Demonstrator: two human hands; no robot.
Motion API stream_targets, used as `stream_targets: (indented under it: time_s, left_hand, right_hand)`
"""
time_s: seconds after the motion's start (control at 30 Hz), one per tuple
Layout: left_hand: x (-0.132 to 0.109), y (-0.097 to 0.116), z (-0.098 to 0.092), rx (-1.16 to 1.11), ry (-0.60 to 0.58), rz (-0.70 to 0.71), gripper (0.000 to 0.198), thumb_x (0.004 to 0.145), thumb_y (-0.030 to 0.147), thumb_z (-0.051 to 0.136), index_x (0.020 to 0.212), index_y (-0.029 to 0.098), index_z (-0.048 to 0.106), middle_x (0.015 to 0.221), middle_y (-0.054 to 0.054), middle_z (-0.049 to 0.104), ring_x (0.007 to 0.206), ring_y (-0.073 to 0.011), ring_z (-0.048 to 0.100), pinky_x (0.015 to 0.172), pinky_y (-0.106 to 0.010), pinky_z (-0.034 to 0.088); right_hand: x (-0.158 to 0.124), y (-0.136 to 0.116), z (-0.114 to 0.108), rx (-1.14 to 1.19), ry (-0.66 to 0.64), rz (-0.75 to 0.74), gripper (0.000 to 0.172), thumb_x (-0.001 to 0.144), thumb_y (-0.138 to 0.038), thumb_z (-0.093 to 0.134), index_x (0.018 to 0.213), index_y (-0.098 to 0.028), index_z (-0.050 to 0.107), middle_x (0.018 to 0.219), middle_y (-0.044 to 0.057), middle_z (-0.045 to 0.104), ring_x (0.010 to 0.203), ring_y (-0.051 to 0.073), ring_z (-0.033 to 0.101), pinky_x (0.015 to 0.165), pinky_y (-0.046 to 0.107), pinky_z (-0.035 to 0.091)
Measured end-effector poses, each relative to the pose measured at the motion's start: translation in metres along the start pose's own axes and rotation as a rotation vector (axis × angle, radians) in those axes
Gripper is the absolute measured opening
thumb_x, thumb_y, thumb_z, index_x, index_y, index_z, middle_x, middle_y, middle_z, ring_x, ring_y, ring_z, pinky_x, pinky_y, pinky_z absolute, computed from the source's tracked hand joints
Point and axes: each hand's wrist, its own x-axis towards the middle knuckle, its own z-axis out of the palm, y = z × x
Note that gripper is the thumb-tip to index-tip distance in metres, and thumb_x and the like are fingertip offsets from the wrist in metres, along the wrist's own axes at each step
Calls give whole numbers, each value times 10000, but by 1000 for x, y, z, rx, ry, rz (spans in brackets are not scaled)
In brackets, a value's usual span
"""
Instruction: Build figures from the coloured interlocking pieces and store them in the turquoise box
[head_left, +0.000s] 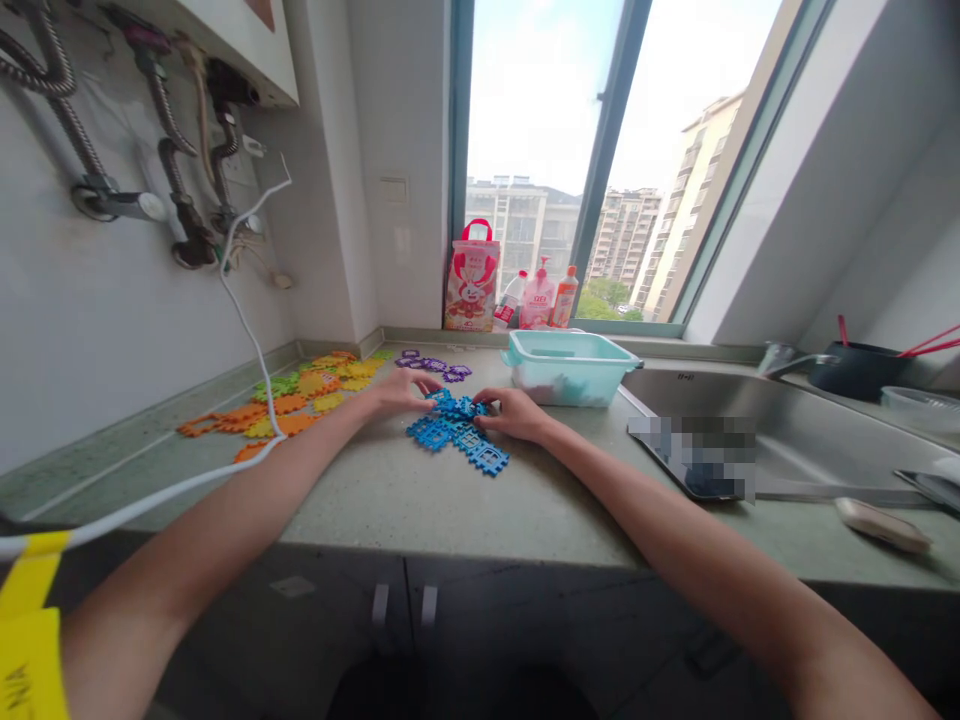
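Note:
Blue interlocking plastic tiles (489,459) with toothed edges and cut-out middles lie in a cluster on the counter in front of me. At the cluster's far left side, my left hand (403,391) has its fingers closed on the edge of a blue tile (441,400). My right hand (514,414) pinches blue tile edges from the right, thumb and fingers together. Whether both hands grip the same tile, I cannot tell. Several purple tiles (433,365) lie behind my left hand. Orange tiles (281,405), yellow and green ones are spread to the left.
A turquoise plastic basin (574,345) stands behind my right hand, beside the steel sink (795,420). A dark flat device (694,465), partly blurred, lies at the sink's edge. A white cable (251,310) hangs across my left forearm. Bottles (538,297) line the window sill.

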Motion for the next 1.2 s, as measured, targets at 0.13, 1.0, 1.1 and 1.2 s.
stream_targets:
  time_s: [0.13, 1.0, 1.1, 1.2]
  left_hand:
    - [3, -3, 3, 18, -72, -15, 485, 751, 409, 750, 1188, 201, 791, 1107, -45, 786, 959, -206, 703, 785, -239, 520]
    - [8, 5, 19, -139, -82, 60, 505, 771, 442, 801, 1211, 195, 777, 1113, -66, 786, 984, -212, 704, 750, -238, 518]
    - [9, 6, 20, -139, -101, 59, 509, 781, 465, 801, 1220, 208, 775, 1128, -59, 783, 995, -211, 700, 759, -233, 509]
    - [10, 5, 22, -161, -107, 58, 557, 762, 491, 819, 1236, 204, 764, 1128, -66, 781, 1006, -218, 696, 763, -242, 512]
  right_hand:
    - [1, -1, 1, -25, 15, -9, 330, 916, -406, 728, 1162, -189, 758, 1032, 57, 782, 896, 199, 702, 803, 294, 506]
    - [3, 8, -6, -17, 107, 11, 321, 919, -333, 758, 1212, -205, 737, 1189, 94, 763, 1001, 233, 722, 929, 359, 559]
    - [4, 7, -5, -13, 134, -13, 330, 919, -309, 755, 1234, -214, 726, 1230, 93, 749, 1045, 239, 714, 972, 382, 552]
    - [4, 2, -4, 6, 156, -54, 342, 922, -286, 749, 1258, -232, 715, 1257, 84, 739, 1084, 234, 701, 1018, 399, 536]
